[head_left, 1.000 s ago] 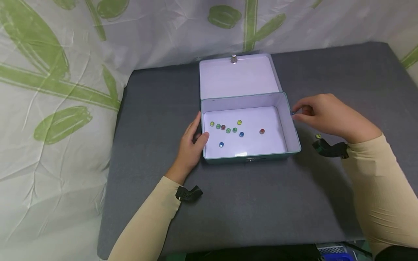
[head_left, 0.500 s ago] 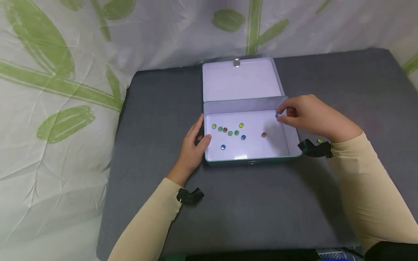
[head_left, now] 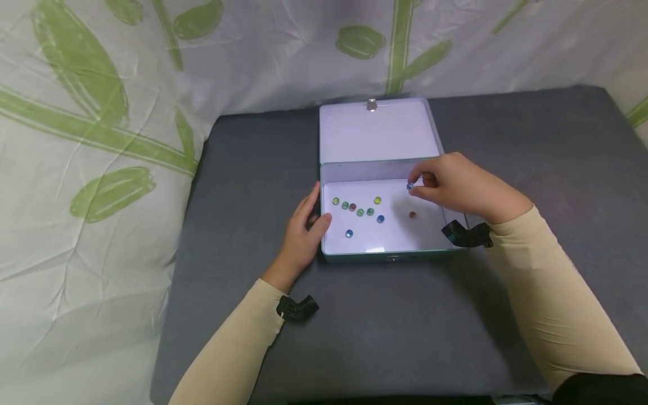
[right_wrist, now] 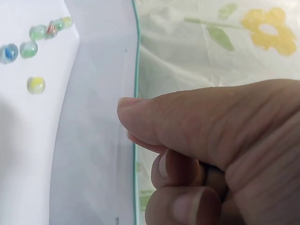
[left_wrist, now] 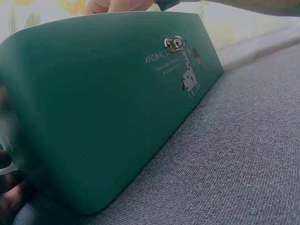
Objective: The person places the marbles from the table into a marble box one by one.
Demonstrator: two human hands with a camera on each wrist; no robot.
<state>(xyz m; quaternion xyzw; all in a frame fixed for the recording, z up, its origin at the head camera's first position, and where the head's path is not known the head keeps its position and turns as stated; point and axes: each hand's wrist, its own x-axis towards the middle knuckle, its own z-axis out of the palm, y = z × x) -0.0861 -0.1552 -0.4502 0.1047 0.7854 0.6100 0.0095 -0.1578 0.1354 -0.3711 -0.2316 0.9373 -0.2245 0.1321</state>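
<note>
A metal box (head_left: 331, 253), green outside and white inside, stands with its lid (head_left: 379, 132) swung back. My left hand (head_left: 298, 242) rests against its left wall, fingers straight along the outside and thumb on the rim. Over the right part of the box, my right hand (head_left: 463, 185) pinches a blue marble (head_left: 410, 186) between thumb and index finger; in the right wrist view the thumb (right_wrist: 164, 115) hides it. Several marbles lie on the box floor, among them a blue marble (head_left: 349, 233), a yellow marble (head_left: 377, 200) and a red marble (head_left: 412, 215).
The box stands on a grey cloth-covered table (head_left: 405, 326). A white curtain (head_left: 283, 50) with green leaf prints hangs behind it and on the left. A metal clasp (left_wrist: 174, 43) sits on the box's front, above a giraffe print (left_wrist: 189, 79).
My right hand has moved left from outside the box's right wall to over its inside, carrying the blue marble. My left hand has stayed at the box. The view has shifted slightly.
</note>
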